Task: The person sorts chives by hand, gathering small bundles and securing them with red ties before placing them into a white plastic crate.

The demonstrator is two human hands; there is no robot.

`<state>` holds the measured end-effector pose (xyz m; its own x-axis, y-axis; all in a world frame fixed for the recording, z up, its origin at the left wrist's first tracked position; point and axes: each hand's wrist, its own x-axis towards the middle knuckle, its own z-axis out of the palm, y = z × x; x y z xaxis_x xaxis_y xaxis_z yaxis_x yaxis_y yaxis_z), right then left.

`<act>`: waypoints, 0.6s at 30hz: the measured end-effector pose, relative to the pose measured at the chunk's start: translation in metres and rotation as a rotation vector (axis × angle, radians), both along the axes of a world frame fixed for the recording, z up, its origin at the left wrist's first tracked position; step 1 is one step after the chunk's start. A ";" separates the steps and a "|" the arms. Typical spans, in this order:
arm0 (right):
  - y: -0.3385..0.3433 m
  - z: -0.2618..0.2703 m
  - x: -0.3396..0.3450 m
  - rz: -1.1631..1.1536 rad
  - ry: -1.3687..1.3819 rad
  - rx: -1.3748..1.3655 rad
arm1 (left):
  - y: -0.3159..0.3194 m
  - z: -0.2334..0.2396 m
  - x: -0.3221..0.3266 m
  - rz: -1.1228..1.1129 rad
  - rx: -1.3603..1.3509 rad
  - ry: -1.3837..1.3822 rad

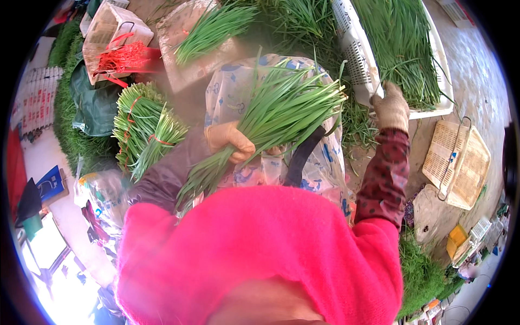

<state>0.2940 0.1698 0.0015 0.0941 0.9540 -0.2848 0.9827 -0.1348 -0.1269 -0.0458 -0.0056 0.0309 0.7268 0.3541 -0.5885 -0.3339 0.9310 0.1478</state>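
Note:
My left hand (230, 142), in a pale glove, is closed around a bunch of long flat green leaves (284, 101), which look like garlic chives. Their pale cut ends point to the upper right, over my lap. Far to the right, my right hand (391, 106) wears a knitted glove and grips the near left corner of a white plastic crate (446, 77). More of the same greens (406, 53) fill that crate. Its corner is partly hidden behind my fingers. A patterned plastic sheet (231, 91) covers my lap beneath the bunch.
Tied bundles of greens (140, 122) stand at the left, near red ties (122, 57) at a plastic basket (97, 48). A loose bunch (219, 30) lies on a board (170, 34). Another basket (457, 162) sits at right, and loose greens (300, 24) cover the floor ahead.

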 end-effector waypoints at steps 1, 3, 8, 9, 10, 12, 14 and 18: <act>-0.011 0.008 -0.008 0.181 0.315 0.163 | 0.002 0.003 0.003 -0.011 0.005 0.028; -0.037 0.042 -0.047 0.482 0.901 0.175 | 0.000 -0.005 0.002 -0.039 0.006 0.047; -0.092 0.080 -0.160 1.282 1.223 -0.140 | -0.058 -0.131 0.015 0.617 0.719 0.790; -0.097 0.073 -0.171 1.277 1.245 -0.100 | -0.052 -0.127 0.012 0.396 0.743 0.671; -0.086 0.095 -0.180 1.282 0.966 -0.395 | -0.049 -0.118 0.003 0.181 0.750 0.562; -0.068 0.101 -0.187 1.271 0.681 -0.672 | -0.041 -0.086 -0.016 -0.222 0.745 0.346; -0.051 0.032 -0.175 1.463 0.565 -0.354 | -0.008 -0.034 -0.009 -0.327 0.649 0.296; -0.030 0.052 -0.131 1.090 0.447 -0.613 | -0.021 -0.030 -0.044 -0.459 0.381 0.198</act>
<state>0.1629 0.1398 0.0538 -0.8461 0.1876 -0.4989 0.5132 0.5395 -0.6675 -0.0894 -0.0270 0.0005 0.7446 0.2432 -0.6216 0.1554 0.8425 0.5157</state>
